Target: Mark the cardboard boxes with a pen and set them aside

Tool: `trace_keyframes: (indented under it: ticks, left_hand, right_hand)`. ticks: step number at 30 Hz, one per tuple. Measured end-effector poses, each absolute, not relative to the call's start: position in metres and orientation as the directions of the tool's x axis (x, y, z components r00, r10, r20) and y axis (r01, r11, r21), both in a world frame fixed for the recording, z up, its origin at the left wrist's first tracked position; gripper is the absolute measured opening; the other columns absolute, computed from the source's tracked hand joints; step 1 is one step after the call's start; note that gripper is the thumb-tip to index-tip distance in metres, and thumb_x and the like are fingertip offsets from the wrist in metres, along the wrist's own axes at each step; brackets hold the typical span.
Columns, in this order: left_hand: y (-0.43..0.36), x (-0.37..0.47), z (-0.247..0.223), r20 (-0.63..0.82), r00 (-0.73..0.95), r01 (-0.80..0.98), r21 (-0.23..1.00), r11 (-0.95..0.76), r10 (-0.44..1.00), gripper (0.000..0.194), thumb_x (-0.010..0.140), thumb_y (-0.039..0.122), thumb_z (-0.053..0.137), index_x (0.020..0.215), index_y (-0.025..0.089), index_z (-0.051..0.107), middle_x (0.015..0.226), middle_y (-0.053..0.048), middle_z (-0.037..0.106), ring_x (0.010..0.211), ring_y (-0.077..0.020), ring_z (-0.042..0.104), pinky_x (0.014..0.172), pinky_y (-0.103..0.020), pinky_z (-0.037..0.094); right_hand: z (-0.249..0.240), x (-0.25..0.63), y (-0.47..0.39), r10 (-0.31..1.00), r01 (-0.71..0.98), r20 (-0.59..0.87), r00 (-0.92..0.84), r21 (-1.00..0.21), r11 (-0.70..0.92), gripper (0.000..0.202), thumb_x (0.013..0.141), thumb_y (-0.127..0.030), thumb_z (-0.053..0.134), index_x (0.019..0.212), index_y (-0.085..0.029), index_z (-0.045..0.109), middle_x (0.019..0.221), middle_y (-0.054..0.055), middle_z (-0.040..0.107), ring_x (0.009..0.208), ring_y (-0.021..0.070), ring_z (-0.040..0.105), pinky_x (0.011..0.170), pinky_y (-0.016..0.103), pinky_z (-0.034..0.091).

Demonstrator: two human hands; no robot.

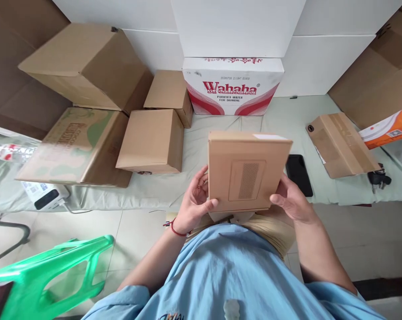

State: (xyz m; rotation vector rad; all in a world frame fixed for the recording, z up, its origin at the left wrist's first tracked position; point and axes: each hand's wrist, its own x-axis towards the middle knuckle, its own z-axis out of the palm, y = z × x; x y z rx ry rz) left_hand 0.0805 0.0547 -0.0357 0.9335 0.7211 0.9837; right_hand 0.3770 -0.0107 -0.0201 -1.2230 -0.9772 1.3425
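Note:
Between my two hands I hold a flat brown cardboard box (221, 173), tilted upright in front of my body. A printed rectangle with a patterned panel marks its facing side, and a white label lies along its top edge. My left hand (198, 195) grips the lower left edge, thumb on the front and fingers partly behind. On the opposite edge, my right hand (291, 200) has its thumb at the front, while its other fingers are largely hidden behind the box. Just beyond the right hand, a black phone (299, 174) lies on the cloth.
Several cardboard boxes (147, 138) stand at the left, beside a plastic bottle (10, 152) and a white power strip (44, 195). A Wahaha water carton (232, 89) is against the wall. Rightward are a taped box (343, 144) and keys (380, 178). A green stool (54, 271) is lower left.

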Motion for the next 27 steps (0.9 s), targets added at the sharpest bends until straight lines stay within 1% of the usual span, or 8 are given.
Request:
trace_keyframes:
  ticks: [4, 7, 12, 16, 19, 21, 24, 27]
  left_hand:
    - [0.057, 0.071, -0.043, -0.047, 0.494, -0.299, 0.929, 0.22, 0.868, 0.083, 0.073, 0.027, 0.102, 0.149, 0.029, 0.069, 0.162, -0.013, 0.063, 0.157, -0.0368, 0.053, 0.129, -0.047, 0.046]
    - [0.057, 0.07, -0.043, -0.077, 0.496, -0.299, 0.92, 0.254, 0.865, 0.069, 0.074, 0.028, 0.101, 0.138, 0.027, 0.076, 0.154, -0.015, 0.069, 0.158, -0.04, 0.052, 0.124, -0.05, 0.053]
    - [0.049, 0.081, -0.021, -0.116, 0.356, -0.348, 0.905, 0.247, 0.927, 0.08, 0.069, 0.027, 0.104, 0.143, 0.028, 0.074, 0.157, -0.015, 0.066, 0.161, -0.0404, 0.048, 0.12, -0.048, 0.057]
    - [0.036, 0.085, 0.005, 0.034, 0.267, -0.199, 0.98, 0.021, 0.963, 0.08, 0.075, 0.025, 0.1, 0.149, 0.029, 0.072, 0.157, -0.015, 0.064, 0.155, -0.0387, 0.053, 0.121, -0.047, 0.057]
    - [0.034, 0.084, 0.014, 0.105, 0.263, -0.101, 0.992, -0.081, 0.959, 0.07, 0.075, 0.023, 0.099, 0.142, 0.029, 0.079, 0.16, -0.016, 0.062, 0.157, -0.0416, 0.05, 0.122, -0.05, 0.056]
    - [0.039, 0.082, 0.011, 0.05, 0.214, -0.115, 0.993, -0.026, 0.976, 0.06, 0.076, 0.024, 0.099, 0.134, 0.028, 0.083, 0.164, -0.015, 0.06, 0.16, -0.042, 0.048, 0.123, -0.049, 0.057]
    - [0.048, 0.077, -0.001, -0.166, 0.157, -0.238, 0.95, 0.2, 0.974, 0.042, 0.082, 0.039, 0.097, 0.12, 0.024, 0.086, 0.151, -0.014, 0.07, 0.152, -0.0399, 0.057, 0.11, -0.046, 0.066]
    - [0.054, 0.071, -0.009, -0.367, 0.265, -0.426, 0.785, 0.45, 0.891, 0.053, 0.083, 0.063, 0.091, 0.115, 0.022, 0.081, 0.127, -0.012, 0.08, 0.124, -0.0348, 0.075, 0.09, -0.046, 0.072]
  right_hand:
    - [-0.035, 0.379, -0.012, 0.978, -0.174, -0.197, 0.068, -0.968, -0.182, 0.061, 0.069, -0.05, 0.104, 0.119, -0.025, 0.078, 0.12, 0.009, 0.086, 0.111, 0.0287, 0.081, 0.099, 0.044, 0.069]
    - [-0.038, 0.378, -0.013, 0.978, -0.152, -0.189, 0.089, -0.973, -0.174, 0.063, 0.067, -0.049, 0.105, 0.119, -0.025, 0.079, 0.123, 0.009, 0.086, 0.117, 0.0302, 0.08, 0.104, 0.048, 0.067]
    - [-0.042, 0.372, -0.007, 0.96, -0.185, -0.173, 0.222, -0.974, -0.133, 0.064, 0.062, -0.062, 0.103, 0.111, -0.029, 0.078, 0.115, 0.008, 0.086, 0.113, 0.0325, 0.081, 0.099, 0.052, 0.069]
    - [-0.058, 0.37, -0.004, 0.955, -0.238, -0.176, 0.24, -0.964, -0.118, 0.076, 0.062, -0.08, 0.094, 0.118, -0.031, 0.076, 0.111, 0.01, 0.086, 0.114, 0.035, 0.081, 0.098, 0.058, 0.067]
    - [-0.068, 0.368, -0.005, 0.956, -0.192, -0.143, 0.255, -0.977, -0.095, 0.076, 0.062, -0.083, 0.092, 0.116, -0.032, 0.075, 0.102, 0.008, 0.086, 0.107, 0.0346, 0.082, 0.098, 0.061, 0.066]
    - [-0.068, 0.367, -0.007, 0.952, -0.146, -0.094, 0.291, -0.988, -0.053, 0.069, 0.065, -0.079, 0.093, 0.113, -0.033, 0.076, 0.098, 0.006, 0.085, 0.104, 0.0336, 0.081, 0.099, 0.06, 0.066]
    - [-0.057, 0.364, -0.008, 0.946, 0.144, 0.072, 0.315, -0.989, 0.028, 0.061, 0.076, -0.07, 0.091, 0.119, -0.03, 0.075, 0.112, 0.009, 0.084, 0.111, 0.0335, 0.079, 0.104, 0.059, 0.065]
    - [-0.041, 0.359, -0.004, 0.934, 0.418, 0.246, 0.261, -0.9, 0.121, 0.066, 0.084, -0.055, 0.089, 0.14, -0.03, 0.067, 0.141, 0.013, 0.075, 0.14, 0.0354, 0.067, 0.124, 0.06, 0.053]
